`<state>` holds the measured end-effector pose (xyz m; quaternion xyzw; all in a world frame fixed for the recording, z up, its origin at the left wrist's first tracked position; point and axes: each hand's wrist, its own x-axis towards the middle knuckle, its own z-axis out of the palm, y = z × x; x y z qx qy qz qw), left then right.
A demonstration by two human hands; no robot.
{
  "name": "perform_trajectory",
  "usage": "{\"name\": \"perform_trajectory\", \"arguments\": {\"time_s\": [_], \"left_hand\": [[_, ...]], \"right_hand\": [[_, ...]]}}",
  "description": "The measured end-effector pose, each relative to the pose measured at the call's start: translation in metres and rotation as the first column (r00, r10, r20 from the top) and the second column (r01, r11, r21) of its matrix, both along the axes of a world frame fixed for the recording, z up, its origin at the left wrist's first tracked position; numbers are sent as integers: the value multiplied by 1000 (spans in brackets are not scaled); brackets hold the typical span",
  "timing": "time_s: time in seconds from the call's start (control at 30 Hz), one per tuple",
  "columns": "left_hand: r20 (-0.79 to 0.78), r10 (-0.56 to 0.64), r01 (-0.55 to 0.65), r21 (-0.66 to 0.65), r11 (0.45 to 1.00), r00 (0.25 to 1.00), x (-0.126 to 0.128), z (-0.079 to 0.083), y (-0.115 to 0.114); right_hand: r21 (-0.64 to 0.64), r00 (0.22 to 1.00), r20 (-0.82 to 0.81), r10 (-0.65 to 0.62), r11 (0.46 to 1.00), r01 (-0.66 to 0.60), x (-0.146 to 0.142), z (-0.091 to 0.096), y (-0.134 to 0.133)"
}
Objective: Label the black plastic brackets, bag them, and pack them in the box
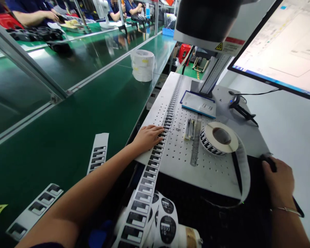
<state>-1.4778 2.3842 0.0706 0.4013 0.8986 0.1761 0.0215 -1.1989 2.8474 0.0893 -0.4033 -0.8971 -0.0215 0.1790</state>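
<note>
My left hand (150,137) lies flat on the perforated metal plate (174,159), its fingertips resting on the edge of a long strip of black-and-white labels (154,163). That strip runs from a roll near my lap up to the far end of the plate. At the right, my right hand (281,177) is wrapped over a black computer mouse (270,162). A roll of labels (222,137) sits on the plate between my hands, its loose tail hanging over the front edge. A steel ruler (195,148) lies beside the roll.
Above the plate hangs a black machine head (206,19), with a monitor (286,44) to its right. A handheld scanner (243,110) rests near the plate's right edge. Wrapped rolls (143,65) stand on the green conveyor (105,100). Cut label strips (36,210) lie left; co-workers sit beyond.
</note>
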Motion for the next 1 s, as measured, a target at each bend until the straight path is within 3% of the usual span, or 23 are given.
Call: {"name": "perform_trajectory", "arguments": {"time_s": [0.53,1.0], "left_hand": [[-27,4,-4,-14,1000,1000,1,-2,0],[24,-6,6,5,1000,1000,-5,-6,-2]], "right_hand": [[-72,996,-77,52,996,-57,-1,-1,0],[-19,992,-120,48,999,-50,5,-13,4]]}}
